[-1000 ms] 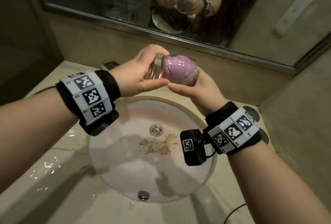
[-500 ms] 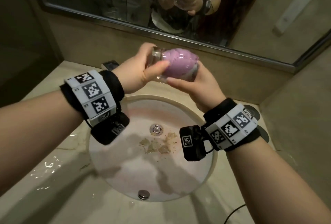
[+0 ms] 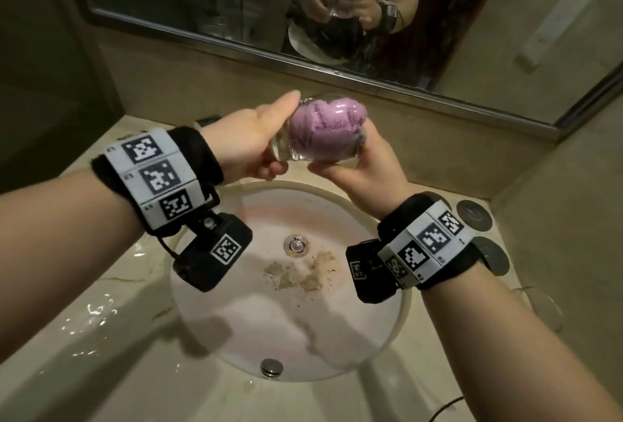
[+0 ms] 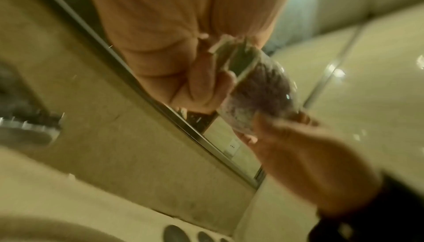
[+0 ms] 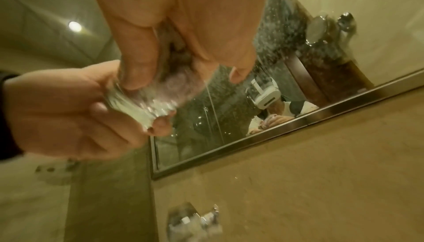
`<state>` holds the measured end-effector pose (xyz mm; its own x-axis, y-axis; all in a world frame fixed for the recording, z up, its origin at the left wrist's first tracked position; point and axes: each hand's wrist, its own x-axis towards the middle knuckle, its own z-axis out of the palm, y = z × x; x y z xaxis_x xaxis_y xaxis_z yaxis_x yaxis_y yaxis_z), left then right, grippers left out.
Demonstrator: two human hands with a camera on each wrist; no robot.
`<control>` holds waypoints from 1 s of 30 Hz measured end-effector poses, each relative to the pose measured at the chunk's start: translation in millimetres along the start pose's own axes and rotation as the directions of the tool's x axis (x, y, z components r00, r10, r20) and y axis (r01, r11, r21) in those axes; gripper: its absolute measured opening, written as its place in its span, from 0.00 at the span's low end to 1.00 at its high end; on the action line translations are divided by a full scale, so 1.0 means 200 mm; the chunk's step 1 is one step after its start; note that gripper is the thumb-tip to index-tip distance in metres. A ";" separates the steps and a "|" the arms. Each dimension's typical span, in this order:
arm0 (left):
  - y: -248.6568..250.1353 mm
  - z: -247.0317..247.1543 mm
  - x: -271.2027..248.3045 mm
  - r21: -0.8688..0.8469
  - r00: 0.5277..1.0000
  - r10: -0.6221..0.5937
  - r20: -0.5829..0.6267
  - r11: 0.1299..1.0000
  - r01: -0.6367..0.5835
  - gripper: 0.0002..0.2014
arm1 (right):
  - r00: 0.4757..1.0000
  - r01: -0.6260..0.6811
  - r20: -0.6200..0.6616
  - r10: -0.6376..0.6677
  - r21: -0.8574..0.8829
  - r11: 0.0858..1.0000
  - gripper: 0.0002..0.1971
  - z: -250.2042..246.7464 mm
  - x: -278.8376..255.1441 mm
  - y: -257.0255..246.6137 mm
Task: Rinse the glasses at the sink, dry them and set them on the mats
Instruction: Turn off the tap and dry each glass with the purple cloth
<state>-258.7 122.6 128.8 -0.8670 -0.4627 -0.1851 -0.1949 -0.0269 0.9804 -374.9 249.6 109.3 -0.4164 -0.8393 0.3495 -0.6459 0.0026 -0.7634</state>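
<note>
**Head view: drying a glass over the sink**

Head view shows the wet worktop [image 3: 77, 330] nearest, then the sink [image 3: 387, 330] with its drain and some brownish residue around it. Above the basin, both hands hold one glass [image 3: 286, 148] on its side, clear of the water and well off any surface, probably so drips fall into the bowl. The left hand [image 3: 249, 142] grips the thick base, thumb laid along the top and fingers curled beneath, which steadies it. The right hand [image 3: 364, 169] cups the mouth end from below, its fingers curled round the rim and wall, seemingly pressing a purple cloth [image 3: 323, 118] that is stuffed inside and fills most of the bowl of the glass. I judge this to be the drying step, with the cloth worked round inside. Two dark round mats [image 3: 473, 214] lie on the worktop to the right, beyond the right wrist, with nothing on them. Farthest back, the mirror [image 3: 202, 0] reflects the hands.
</note>
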 end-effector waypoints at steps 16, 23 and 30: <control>0.03 -0.02 0.00 -0.122 0.980 -0.062 0.191 0.989 0.086 0.45 | 0.996 0.033 -0.086 -0.019 0.168 0.985 0.26 -0.02 0.00 -0.04; 0.04 0.01 -0.02 0.539 0.915 0.403 -0.029 0.777 -0.325 0.23 | 0.981 -0.185 0.147 0.127 0.516 0.836 0.27 -0.09 0.02 -0.06; 0.03 -0.04 -0.03 0.345 0.939 0.337 0.067 0.875 -0.339 0.27 | 0.989 -0.133 0.004 0.147 0.457 0.880 0.30 -0.07 0.01 -0.05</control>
<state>-251.6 117.8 135.5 -0.9108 -0.3840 0.1519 -0.0353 0.4390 0.8978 -377.9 255.8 126.2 -0.5042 -0.8320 0.2313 -0.2206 -0.1349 -0.9660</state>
